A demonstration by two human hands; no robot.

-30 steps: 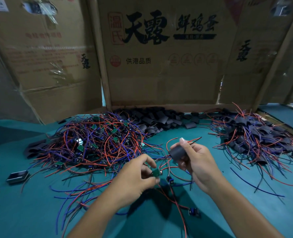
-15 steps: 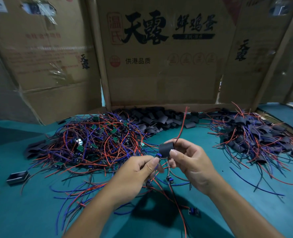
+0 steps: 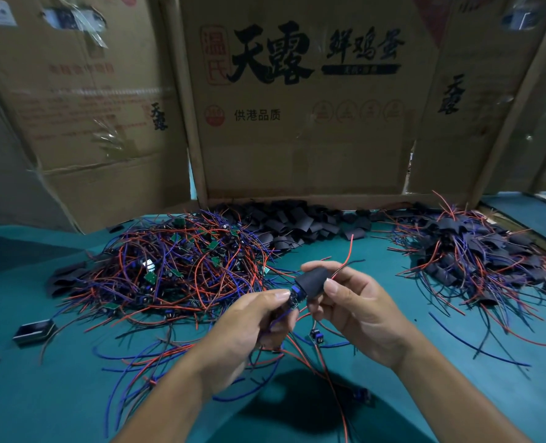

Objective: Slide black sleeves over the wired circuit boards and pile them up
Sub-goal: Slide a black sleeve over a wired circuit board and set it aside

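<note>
A: Hands first, quick. R hand?

B: Right hand (image 3: 358,311) pinches a black sleeve (image 3: 313,280) betw. thumb and fingertips, held up over the green table (image 3: 57,394), mid-frame. A red wire (image 3: 348,252) and a dark one stick out the sleeve's far end, up and to the right.

A: L hand?

B: Left hand (image 3: 249,327) grips a circuit board (image 3: 293,298) w/ thumb on top, fingers curled under. Board end is right at the sleeve's near mouth, touching it; only a bit of the board shows, blue part visible. How far it's in, can't tell. Blue and red wires trail down from under that hand to the table.

A: Around the hands?

B: Loose wires on the table below and betw. the wrists, plus a small blue part (image 3: 317,334) just under the right hand.

A: Farther out?

B: Left: big tangle of bare boards (image 3: 169,260) w/ red and purple wires, green boards showing in it. Back center: heap of empty sleeves (image 3: 297,223) against the cardboard. Right: pile of sleeved boards (image 3: 476,251), wires fanning out.

A: Anything else?

B: Far left edge, two small dark boxes (image 3: 35,330), well apart from the piles. Cardboard wall (image 3: 297,148) w/ printed characters stands behind everything.
</note>
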